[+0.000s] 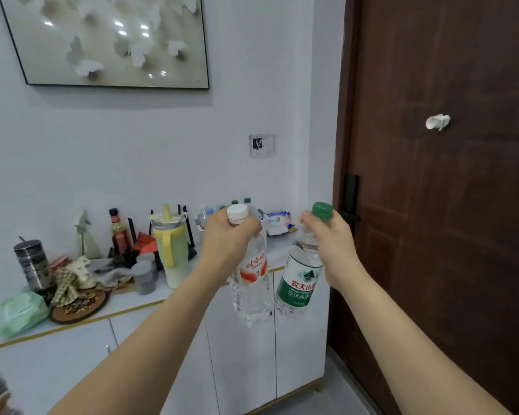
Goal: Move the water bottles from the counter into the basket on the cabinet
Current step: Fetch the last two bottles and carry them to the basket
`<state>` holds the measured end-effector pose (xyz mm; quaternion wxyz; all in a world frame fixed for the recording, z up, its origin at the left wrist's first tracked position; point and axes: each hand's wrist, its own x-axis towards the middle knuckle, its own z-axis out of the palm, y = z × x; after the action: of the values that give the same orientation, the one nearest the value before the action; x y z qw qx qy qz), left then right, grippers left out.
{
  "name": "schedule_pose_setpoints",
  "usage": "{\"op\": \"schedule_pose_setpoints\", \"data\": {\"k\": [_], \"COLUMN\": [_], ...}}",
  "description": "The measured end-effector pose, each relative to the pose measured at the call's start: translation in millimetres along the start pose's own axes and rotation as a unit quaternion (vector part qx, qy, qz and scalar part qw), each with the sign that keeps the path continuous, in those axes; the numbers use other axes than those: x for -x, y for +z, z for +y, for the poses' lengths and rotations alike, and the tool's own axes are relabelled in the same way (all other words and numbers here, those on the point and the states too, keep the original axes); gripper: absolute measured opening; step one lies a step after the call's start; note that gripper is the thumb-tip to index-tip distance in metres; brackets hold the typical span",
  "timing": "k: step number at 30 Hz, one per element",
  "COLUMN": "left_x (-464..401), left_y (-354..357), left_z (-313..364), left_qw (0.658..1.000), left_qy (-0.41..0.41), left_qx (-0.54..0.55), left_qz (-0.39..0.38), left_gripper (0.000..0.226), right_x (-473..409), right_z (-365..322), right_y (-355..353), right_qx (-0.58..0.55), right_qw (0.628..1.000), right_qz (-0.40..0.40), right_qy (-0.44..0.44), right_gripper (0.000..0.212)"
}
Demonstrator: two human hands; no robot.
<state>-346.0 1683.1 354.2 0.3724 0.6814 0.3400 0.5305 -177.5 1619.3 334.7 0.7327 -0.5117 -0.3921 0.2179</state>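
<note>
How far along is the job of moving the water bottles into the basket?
Already done: several capped bottles stand in the white basket. In hand: the left hand grips a white-capped clear bottle, the right hand a green-capped green-labelled bottle. Left: setting both in.

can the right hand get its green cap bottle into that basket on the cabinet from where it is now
Probably yes. The right hand grips the green-capped bottle by its neck, in the air in front of the cabinet. The basket sits just behind and left; only the left hand with its white-capped bottle crowds the way.
</note>
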Motion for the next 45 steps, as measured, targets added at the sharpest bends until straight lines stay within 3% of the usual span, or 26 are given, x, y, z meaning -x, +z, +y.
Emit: {"op": "schedule_pose_setpoints", "data": {"k": [4, 10, 19, 26, 32, 35, 45], "left_x": [-78, -187, -340, -439, -492, -510, -537], "left_y": [10, 13, 15, 33, 45, 58, 105], "left_z": [-14, -41, -95, -139, -178, -207, -335], "left_qw": [0.999, 0.988, 0.99, 0.959, 0.936, 0.93, 0.893], "left_qy": [0.016, 0.058, 0.075, 0.038, -0.013, -0.046, -0.123], "left_qx": [-0.045, -0.128, -0.11, -0.205, -0.218, -0.224, -0.336], "left_qz": [-0.001, 0.058, -0.036, -0.194, -0.275, -0.289, -0.272], "left_gripper": [0.021, 0.026, 0.033, 0.04, 0.044, 0.038, 0.038], "right_x": [-77, -184, -318, -400, -453, -473, -515], "right_z": [16, 47, 87, 128, 173, 203, 313], "right_y": [26, 68, 130, 170, 190, 191, 183], "right_qx": [-0.008, 0.009, 0.056, 0.07, 0.079, 0.097, 0.203], "right_qw": [1.0, 0.998, 0.996, 0.995, 0.992, 0.989, 0.96], "right_qz": [-0.018, -0.052, -0.059, -0.067, -0.092, -0.106, -0.174], "right_qy": [-0.004, -0.019, -0.037, -0.007, 0.022, 0.044, 0.08], "right_gripper": [0.009, 0.012, 0.009, 0.035, 0.012, 0.022, 0.025]}}
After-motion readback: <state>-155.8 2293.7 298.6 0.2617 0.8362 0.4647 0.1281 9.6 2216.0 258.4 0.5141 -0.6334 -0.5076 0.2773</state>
